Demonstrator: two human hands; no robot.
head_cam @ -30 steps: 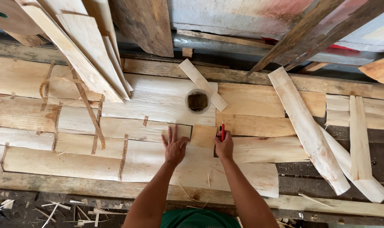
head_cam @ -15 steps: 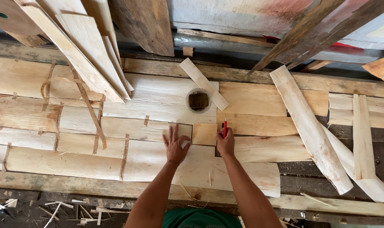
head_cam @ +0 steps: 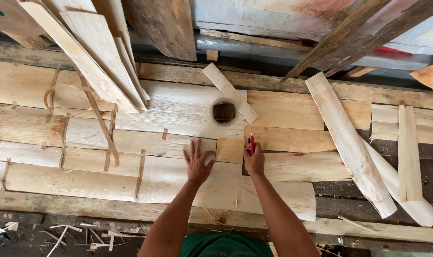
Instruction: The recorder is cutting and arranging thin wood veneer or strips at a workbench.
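Pressing flat with fingers spread, left hand (head_cam: 196, 163) on a pale veneer sheet (head_cam: 178, 183), fingertips just short of a small square veneer patch (head_cam: 230, 150). Closed around a red cutter (head_cam: 251, 143), right hand (head_cam: 254, 161), blade end up along the patch's right edge. Compared with a second ago: left hand slid rightward toward the patch, right hand nudged up slightly, cutter now tight against the patch edge, hands drawn closer together with the patch between them. Judged from that, trimming or fitting of the patch in hand, sheet pinned against slipping. Just beyond the hands, a roll of tape (head_cam: 224, 112) standing on the sheets, a narrow wood strip (head_cam: 229, 92) lying diagonally beside it. Farther left, strips of brown tape (head_cam: 140, 173) across the veneer seams. Well to the right, long bark-edged slabs (head_cam: 350, 143) angled over the bench. Above left, leaning boards (head_cam: 88, 57).
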